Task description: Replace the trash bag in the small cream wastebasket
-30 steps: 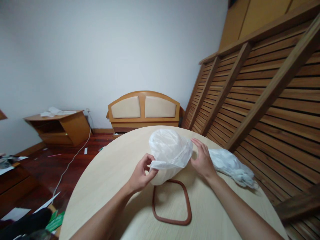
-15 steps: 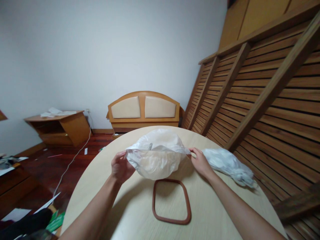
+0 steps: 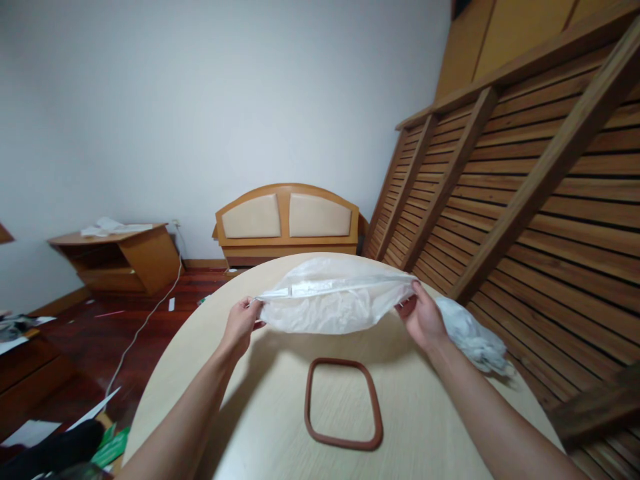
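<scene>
A white translucent plastic bag (image 3: 325, 312) is stretched wide between my two hands above the far half of the table. My left hand (image 3: 243, 327) pinches its left corner. On the other side, my right hand (image 3: 423, 315) grips the right end of the bag's edge. The edge is pulled nearly straight, so the mouth looks narrow; what is inside, if anything, cannot be made out. Nearer to me, a brown rounded-square frame (image 3: 377, 413) lies flat on the table, apart from both hands.
The round pale wooden table (image 3: 440, 427) spans the foreground. Behind my right hand lies a bunched white plastic bag (image 3: 470, 337). A slatted wooden panel (image 3: 540, 220) leans along the right. Beyond are a headboard (image 3: 287, 213) and a low cabinet (image 3: 145, 257); a white cable (image 3: 143, 327) crosses the floor.
My right hand has moved right and slightly up, and my left hand has shifted a little. The bag's mouth, gaping before, is now drawn out wide and flatter. The brown frame has stayed put.
</scene>
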`<action>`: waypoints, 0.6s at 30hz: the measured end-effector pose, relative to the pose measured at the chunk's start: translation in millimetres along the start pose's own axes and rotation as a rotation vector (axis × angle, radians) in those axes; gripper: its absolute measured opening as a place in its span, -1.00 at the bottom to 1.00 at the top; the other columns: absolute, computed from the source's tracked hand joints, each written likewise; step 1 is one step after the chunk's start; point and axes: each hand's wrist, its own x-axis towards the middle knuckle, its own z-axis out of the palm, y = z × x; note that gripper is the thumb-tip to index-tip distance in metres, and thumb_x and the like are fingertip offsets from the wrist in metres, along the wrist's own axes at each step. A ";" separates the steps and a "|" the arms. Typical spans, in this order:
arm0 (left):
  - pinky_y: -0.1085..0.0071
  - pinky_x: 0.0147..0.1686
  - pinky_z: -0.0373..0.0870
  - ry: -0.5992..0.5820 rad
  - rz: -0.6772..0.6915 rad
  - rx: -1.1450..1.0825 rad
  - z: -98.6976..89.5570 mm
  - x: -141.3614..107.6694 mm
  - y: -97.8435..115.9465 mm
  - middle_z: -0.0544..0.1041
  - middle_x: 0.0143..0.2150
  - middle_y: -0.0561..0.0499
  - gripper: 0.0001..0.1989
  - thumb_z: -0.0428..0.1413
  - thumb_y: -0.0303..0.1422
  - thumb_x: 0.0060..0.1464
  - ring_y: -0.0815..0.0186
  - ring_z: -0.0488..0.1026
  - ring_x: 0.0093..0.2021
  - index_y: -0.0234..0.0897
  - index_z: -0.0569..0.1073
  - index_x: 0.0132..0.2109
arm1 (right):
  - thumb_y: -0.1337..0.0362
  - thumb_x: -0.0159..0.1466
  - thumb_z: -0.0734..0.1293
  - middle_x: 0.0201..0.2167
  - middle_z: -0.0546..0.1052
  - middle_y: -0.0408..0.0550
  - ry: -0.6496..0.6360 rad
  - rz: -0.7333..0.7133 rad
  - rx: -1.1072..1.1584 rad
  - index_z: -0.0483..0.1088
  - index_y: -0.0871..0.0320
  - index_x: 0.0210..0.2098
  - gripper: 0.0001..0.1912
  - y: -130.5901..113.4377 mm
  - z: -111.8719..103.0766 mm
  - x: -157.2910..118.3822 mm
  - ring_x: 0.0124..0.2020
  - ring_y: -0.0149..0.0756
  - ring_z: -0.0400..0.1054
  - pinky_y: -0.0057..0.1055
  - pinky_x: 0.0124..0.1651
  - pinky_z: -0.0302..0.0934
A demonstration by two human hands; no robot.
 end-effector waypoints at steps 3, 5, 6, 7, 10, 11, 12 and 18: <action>0.66 -0.72 0.20 -0.020 -0.108 -0.008 0.0 1.6 -3.7 0.42 -0.61 0.15 -0.77 0.34 -0.35 -0.04 0.53 0.29 -0.70 -0.34 0.43 -0.41 | -0.22 0.28 0.21 -0.10 0.64 0.00 -0.233 0.123 0.203 0.46 0.02 -0.13 -0.51 -13.1 12.1 -16.6 -0.10 -0.08 0.55 -0.11 -0.13 0.47; 0.66 -0.74 0.25 -0.053 -0.174 -0.035 0.5 1.9 -3.2 0.49 -0.55 0.09 -0.85 0.29 -0.38 0.05 0.51 0.35 -0.68 -0.36 0.48 -0.32 | -0.25 0.30 0.16 -0.01 0.62 0.04 -0.403 0.150 0.242 0.47 0.02 -0.06 -0.44 -20.3 18.1 -28.0 -0.03 -0.03 0.54 -0.03 -0.08 0.46; 0.66 -0.73 0.29 -0.069 -0.202 -0.051 0.3 2.0 -1.9 0.52 -0.52 0.07 -0.88 0.27 -0.40 0.08 0.50 0.38 -0.67 -0.36 0.50 -0.29 | -0.23 0.28 0.21 0.03 0.61 0.05 -0.472 0.136 0.220 0.47 0.02 -0.04 -0.46 -22.9 20.0 -32.7 -0.01 -0.02 0.53 -0.01 -0.06 0.45; 0.66 -0.72 0.32 -0.083 -0.225 -0.065 -0.2 2.1 0.2 0.54 -0.50 0.05 -0.90 0.25 -0.42 0.11 0.49 0.41 -0.66 -0.37 0.50 -0.27 | -0.19 0.24 0.29 0.05 0.60 0.04 -0.523 0.115 0.177 0.48 0.02 -0.02 -0.49 -24.6 21.3 -36.4 0.00 -0.01 0.53 -0.02 -0.04 0.45; 0.68 -0.70 0.39 -0.112 -0.273 -0.093 -3.6 1.7 9.8 0.55 -0.49 0.03 -0.94 0.22 -0.45 0.17 0.49 0.44 -0.66 -0.38 0.51 -0.26 | 0.02 0.09 0.50 -0.05 0.64 0.01 -0.533 0.089 0.022 0.51 0.04 -0.05 -0.53 -24.3 22.4 -39.4 -0.05 -0.04 0.55 -0.10 -0.02 0.45; 0.68 -0.70 0.40 -0.116 -0.278 -0.098 -4.9 1.3 13.5 0.54 -0.50 0.04 -0.94 0.22 -0.46 0.17 0.50 0.43 -0.67 -0.39 0.51 -0.25 | 0.07 0.05 0.54 -0.11 0.66 0.00 -0.492 0.099 -0.001 0.52 0.06 -0.08 -0.54 -22.6 22.1 -37.7 -0.09 -0.06 0.56 -0.13 -0.03 0.45; 0.70 -0.70 0.40 -0.118 -0.275 -0.101 -6.0 0.8 16.8 0.53 -0.51 0.05 -0.95 0.22 -0.47 0.17 0.52 0.41 -0.68 -0.39 0.51 -0.25 | 0.10 0.02 0.56 -0.17 0.67 0.00 -0.437 0.107 -0.007 0.54 0.09 -0.11 -0.54 -20.6 21.5 -35.0 -0.13 -0.08 0.57 -0.17 -0.05 0.45; 0.73 -0.65 0.40 -0.050 -0.123 -0.058 -6.6 0.8 17.9 0.51 -0.49 0.08 -0.83 0.28 -0.63 -0.06 0.55 0.41 -0.63 -0.37 0.47 -0.33 | 0.26 -0.06 0.53 -0.19 0.67 -0.03 -0.079 0.025 -0.036 0.56 0.14 -0.19 -0.59 -10.7 7.6 -11.0 -0.37 -0.26 0.51 -0.42 -0.40 0.38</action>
